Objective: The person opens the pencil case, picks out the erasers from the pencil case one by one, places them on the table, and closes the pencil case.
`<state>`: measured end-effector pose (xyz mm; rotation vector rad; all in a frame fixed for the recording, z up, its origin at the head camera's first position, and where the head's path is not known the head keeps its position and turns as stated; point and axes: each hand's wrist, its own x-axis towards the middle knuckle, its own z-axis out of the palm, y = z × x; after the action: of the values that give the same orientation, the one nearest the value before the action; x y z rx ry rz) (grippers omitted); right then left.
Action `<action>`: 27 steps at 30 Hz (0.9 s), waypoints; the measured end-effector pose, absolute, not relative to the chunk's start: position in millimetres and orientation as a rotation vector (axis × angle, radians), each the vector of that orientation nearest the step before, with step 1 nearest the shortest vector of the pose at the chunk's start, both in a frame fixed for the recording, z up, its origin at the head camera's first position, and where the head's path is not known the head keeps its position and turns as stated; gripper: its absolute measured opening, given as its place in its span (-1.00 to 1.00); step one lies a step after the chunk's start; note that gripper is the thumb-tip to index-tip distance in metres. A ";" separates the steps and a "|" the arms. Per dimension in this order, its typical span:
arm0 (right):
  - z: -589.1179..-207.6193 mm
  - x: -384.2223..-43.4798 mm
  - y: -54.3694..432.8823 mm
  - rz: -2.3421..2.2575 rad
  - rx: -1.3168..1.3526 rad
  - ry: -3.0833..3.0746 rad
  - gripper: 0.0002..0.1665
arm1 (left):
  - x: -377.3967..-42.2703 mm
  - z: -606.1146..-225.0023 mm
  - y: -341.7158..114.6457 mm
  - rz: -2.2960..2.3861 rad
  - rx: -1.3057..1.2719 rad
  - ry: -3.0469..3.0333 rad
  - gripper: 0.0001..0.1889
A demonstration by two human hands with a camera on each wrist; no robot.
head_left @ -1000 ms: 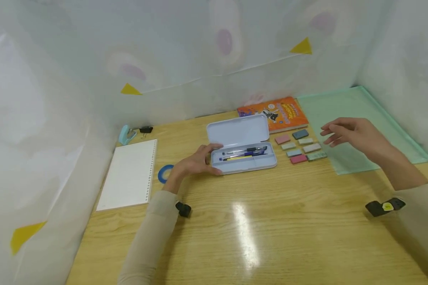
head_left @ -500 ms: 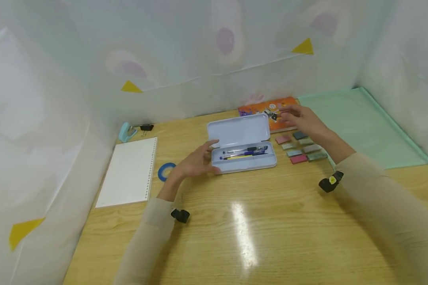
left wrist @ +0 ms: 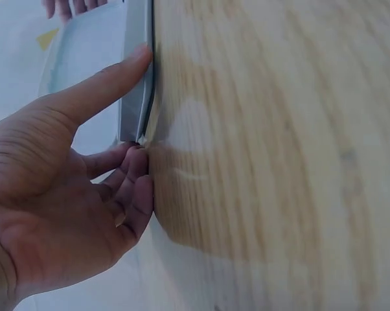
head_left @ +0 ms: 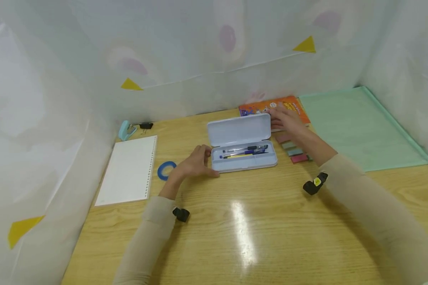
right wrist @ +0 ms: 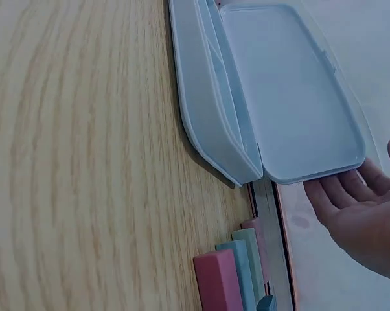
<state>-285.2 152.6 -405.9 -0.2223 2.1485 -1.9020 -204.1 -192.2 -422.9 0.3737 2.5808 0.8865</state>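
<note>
A pale blue pencil case [head_left: 247, 161] lies on the table with its lid [head_left: 239, 130] raised. Several pens [head_left: 244, 152] rest in its back compartment. At the case's left end, my left hand [head_left: 196, 162] grips it, thumb on the front wall [left wrist: 138, 97] and curled fingers at the end. My right hand [head_left: 289, 122] is at the lid's right edge, its fairly straight fingers [right wrist: 344, 189] reaching behind the lid and the thumb apart from it. Whether those fingertips press the lid is hidden.
Several erasers [head_left: 299, 158], partly covered by my right arm, sit right of the case. Behind are an orange book [head_left: 296, 103] and a green mat [head_left: 371, 130]. Leftward lie blue tape [head_left: 166, 170], a notebook [head_left: 128, 170], a stapler [head_left: 125, 130] and a binder clip [head_left: 146, 125].
My right hand has moved left from above the green mat, over the erasers, to the lid's right edge. My left hand has stayed at the case's left end.
</note>
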 end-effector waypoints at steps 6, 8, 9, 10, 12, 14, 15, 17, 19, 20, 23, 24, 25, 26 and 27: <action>-401.6 -266.6 158.2 -1.685 -0.466 2.261 -0.38 | -203.8 -423.6 -192.2 0.888 0.377 2.593 -0.12; -401.4 -261.9 157.8 -1.528 -0.630 2.342 -0.45 | -205.0 -424.0 -192.8 0.882 0.392 2.588 -0.13; -402.1 -260.2 156.6 -1.448 -0.712 2.368 -0.48 | -205.6 -424.1 -193.0 0.877 0.398 2.588 -0.12; -403.4 -258.9 154.9 -1.369 -0.788 2.396 -0.51 | -206.4 -424.4 -193.1 0.874 0.405 2.587 -0.12; -407.2 -256.7 150.1 -1.232 -0.924 2.416 -0.57 | -208.1 -425.6 -193.0 0.873 0.425 2.587 -0.11; -412.9 -255.5 143.2 -1.129 -1.033 2.395 -0.59 | -209.5 -426.3 -193.6 0.867 0.441 2.593 -0.11; -415.9 -255.1 139.1 -1.105 -1.074 2.366 -0.59 | -210.0 -426.6 -193.4 0.862 0.445 2.599 -0.09; -421.7 -254.6 131.0 -1.066 -1.136 2.331 -0.57 | -211.4 -428.0 -193.3 0.852 0.455 2.605 -0.10; -426.8 -254.8 122.8 -1.036 -1.217 2.309 -0.54 | -212.5 -429.0 -192.9 0.836 0.451 2.612 -0.10; -428.1 -254.6 119.1 -1.026 -1.247 2.307 -0.52 | -212.9 -429.2 -192.6 0.830 0.446 2.614 -0.10; -429.5 -253.7 110.9 -0.977 -1.300 2.348 -0.49 | -213.3 -429.1 -191.6 0.817 0.429 2.612 -0.08; -429.3 -253.2 109.3 -0.959 -1.297 2.363 -0.48 | -213.2 -429.1 -191.4 0.815 0.425 2.611 -0.07; -428.4 -252.6 108.0 -0.946 -1.287 2.373 -0.47 | -213.3 -429.3 -191.5 0.812 0.420 2.611 -0.07; -427.4 -252.0 107.0 -0.940 -1.274 2.379 -0.46 | -213.3 -429.3 -191.5 0.812 0.416 2.610 -0.06; -426.8 -251.8 106.1 -0.936 -1.262 2.382 -0.47 | -213.4 -429.9 -191.9 0.810 0.414 2.611 -0.06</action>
<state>-251.8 106.1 -426.8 -1.2624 2.3820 -0.9356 -213.4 -191.9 -429.9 0.4139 2.6108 0.8096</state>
